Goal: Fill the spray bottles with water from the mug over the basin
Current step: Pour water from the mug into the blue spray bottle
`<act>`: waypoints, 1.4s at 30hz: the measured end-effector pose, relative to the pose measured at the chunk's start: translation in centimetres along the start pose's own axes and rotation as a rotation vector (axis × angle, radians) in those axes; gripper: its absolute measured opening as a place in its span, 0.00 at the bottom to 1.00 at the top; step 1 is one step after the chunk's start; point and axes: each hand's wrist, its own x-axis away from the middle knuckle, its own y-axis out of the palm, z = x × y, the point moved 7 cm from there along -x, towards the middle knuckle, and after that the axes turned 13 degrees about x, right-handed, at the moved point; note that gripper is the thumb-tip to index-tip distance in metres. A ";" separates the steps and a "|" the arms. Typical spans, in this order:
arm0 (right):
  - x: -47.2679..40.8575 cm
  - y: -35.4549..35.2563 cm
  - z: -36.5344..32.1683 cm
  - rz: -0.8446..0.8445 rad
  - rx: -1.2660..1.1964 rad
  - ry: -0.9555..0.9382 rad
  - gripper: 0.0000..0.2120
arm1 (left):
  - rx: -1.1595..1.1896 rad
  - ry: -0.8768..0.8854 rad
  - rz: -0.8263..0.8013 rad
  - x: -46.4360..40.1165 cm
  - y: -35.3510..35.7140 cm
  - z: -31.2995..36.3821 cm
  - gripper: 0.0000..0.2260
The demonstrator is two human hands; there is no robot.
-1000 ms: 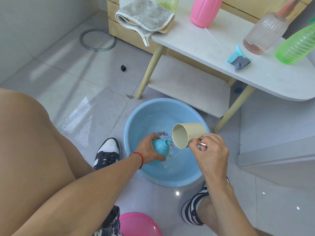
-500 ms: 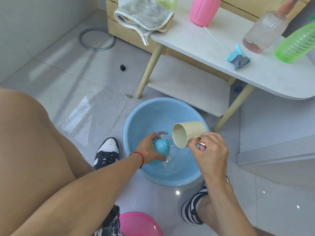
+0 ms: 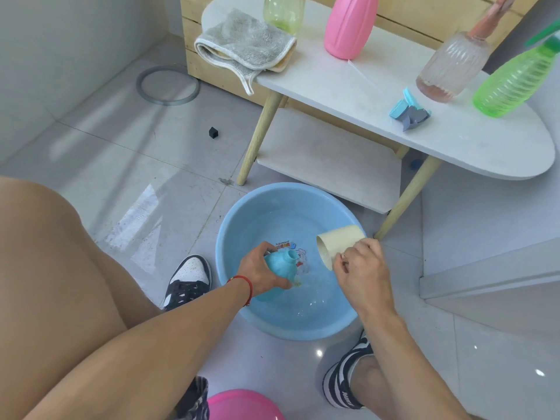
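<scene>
Blue plastic is most of what you look down on: the basin [image 3: 230, 237] sits on the tiled floor between your shoes, with shallow water and a cartoon print at its bottom; your left hand [image 3: 260, 272] curls its fingers round the blue bottle [image 3: 280, 268], held tilted over the basin with its open neck towards the mug; your right hand [image 3: 360, 268] pinches the handle of the cream mug [image 3: 336, 242], which lies tipped on its side, mouth facing the bottle, just beside it but not touching. Behind the basin stands a white table [image 3: 454, 140] on wooden legs; it carries a grey cloth [image 3: 242, 43], a yellow-green bottle [image 3: 283, 13], a pink bottle [image 3: 348, 25], a clear ribbed bottle [image 3: 451, 65], a green bottle [image 3: 515, 83] and a loose blue spray head [image 3: 409, 112]. A grey ring [image 3: 142, 92] and a small black cube [image 3: 214, 132] lie on the floor; a pink bowl [image 3: 242, 404] is cut off by the lower edge. Your hand hides most of the blue bottle's body; the mug's handle is covered too; you cannot tell whether water is running from the mug.
</scene>
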 end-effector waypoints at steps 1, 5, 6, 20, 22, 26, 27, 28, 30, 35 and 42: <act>0.0 0.3 -0.4 0.006 0.091 -0.105 0.15 | 0.003 -0.018 0.000 0.1 0.0 0.0 0.34; 0.1 0.8 -0.2 0.023 0.288 -0.359 0.15 | -0.024 -0.064 -0.015 0.5 -0.1 0.7 0.33; -0.1 1.0 0.2 0.021 0.300 -0.370 0.15 | -0.030 -0.075 -0.021 0.5 -0.1 0.8 0.33; -5.1 -5.9 6.4 -0.065 -0.153 0.116 0.24 | -0.240 -0.154 -0.017 0.9 -0.1 5.4 0.39; -6.0 -6.4 8.1 -0.148 -0.339 0.357 0.22 | -0.234 -0.148 -0.027 1.2 -0.4 7.0 0.40; -7.5 -8.4 9.7 -0.265 -0.695 0.566 0.17 | -0.055 -0.136 -0.071 2.0 -1.0 11.2 0.39; -8.0 -8.9 9.9 -0.274 -0.752 0.558 0.17 | -0.024 -0.107 -0.084 2.1 -1.1 12.5 0.38; -8.5 -9.7 10.1 -0.275 -0.787 0.531 0.19 | -0.009 -0.070 -0.095 2.3 -1.3 14.1 0.37; -9.3 -11.4 10.4 -0.268 -0.849 0.477 0.24 | 0.022 0.003 -0.126 2.8 -1.7 17.1 0.35; -12.1 -16.8 12.6 -0.090 -0.985 0.442 0.26 | 0.053 0.106 -0.188 3.9 -2.7 24.5 0.30; -14.2 -17.5 21.1 0.272 -0.979 0.791 0.18 | 0.041 0.215 -0.265 4.2 -1.4 31.3 0.24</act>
